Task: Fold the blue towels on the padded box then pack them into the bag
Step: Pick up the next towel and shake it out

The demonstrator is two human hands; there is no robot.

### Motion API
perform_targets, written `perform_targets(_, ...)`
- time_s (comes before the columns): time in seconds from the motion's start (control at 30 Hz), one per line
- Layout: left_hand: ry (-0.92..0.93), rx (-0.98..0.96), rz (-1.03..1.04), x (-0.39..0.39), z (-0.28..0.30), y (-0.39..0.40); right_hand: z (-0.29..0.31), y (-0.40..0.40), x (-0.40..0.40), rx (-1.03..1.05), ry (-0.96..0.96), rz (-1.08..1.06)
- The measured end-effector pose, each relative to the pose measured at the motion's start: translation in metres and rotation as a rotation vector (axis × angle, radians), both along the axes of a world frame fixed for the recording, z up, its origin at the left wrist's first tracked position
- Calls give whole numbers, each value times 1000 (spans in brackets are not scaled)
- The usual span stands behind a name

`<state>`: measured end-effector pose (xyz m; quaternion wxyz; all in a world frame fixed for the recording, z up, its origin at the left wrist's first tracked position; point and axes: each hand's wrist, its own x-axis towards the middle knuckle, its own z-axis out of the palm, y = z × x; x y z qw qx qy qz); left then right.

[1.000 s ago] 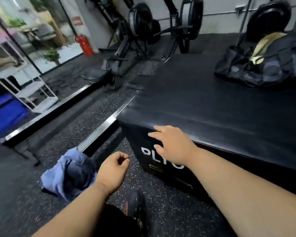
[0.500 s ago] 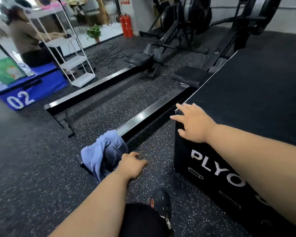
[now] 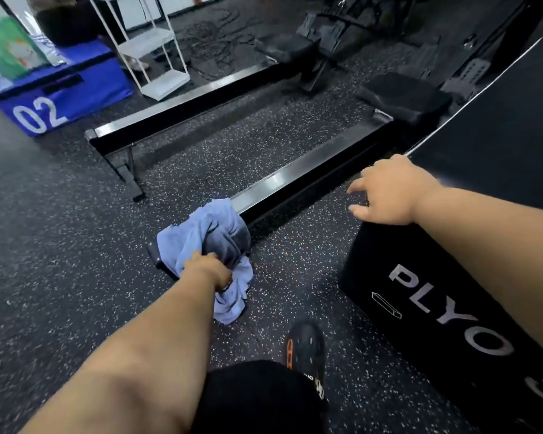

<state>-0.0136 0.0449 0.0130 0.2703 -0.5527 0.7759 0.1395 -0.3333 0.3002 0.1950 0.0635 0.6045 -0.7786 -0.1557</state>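
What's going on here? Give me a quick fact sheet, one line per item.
Left hand: grips the crumpled blue towel
Towel location: on the speckled floor, draped over the end of a black rail
Right hand: fingers relaxed, rests on the corner of the black padded box
Bag: not in view
Folding: not yet started

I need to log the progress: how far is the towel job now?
Nothing looks done: no folded towel shows on the padded box, and the bag is out of view. In hand: the left hand grips the crumpled blue towel at the rail's end; the right hand rests on the box corner. Left: lifting, folding, packing.
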Motion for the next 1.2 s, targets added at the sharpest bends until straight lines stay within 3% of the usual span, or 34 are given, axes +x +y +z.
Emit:
perform_targets(0.23,-59,-31,2,-5,15,2,-13,-5,-8,-72,-14,17)
perform_targets(0.4,31,-46,103,-3,-3,-4,-18,-7,-10,-76,26,51)
perform_targets(0.57,226,-150,106,-4,11,7,-19,-6,-11,-71,21,39)
perform_targets(0.8,738,-163,135,-6,84,35,-15,-3,-8,-78,-2,-2)
perform_targets(0.93,963,-100,124,-5,141,65,0,10,3,-126,-167,-103)
perform_targets(1.03,1108,-67,75,-2,185,96,5,32,27,-280,-468,-229)
perform_targets(1.2,1401,151,76,9,274,161,6,95,94,-535,-890,-422)
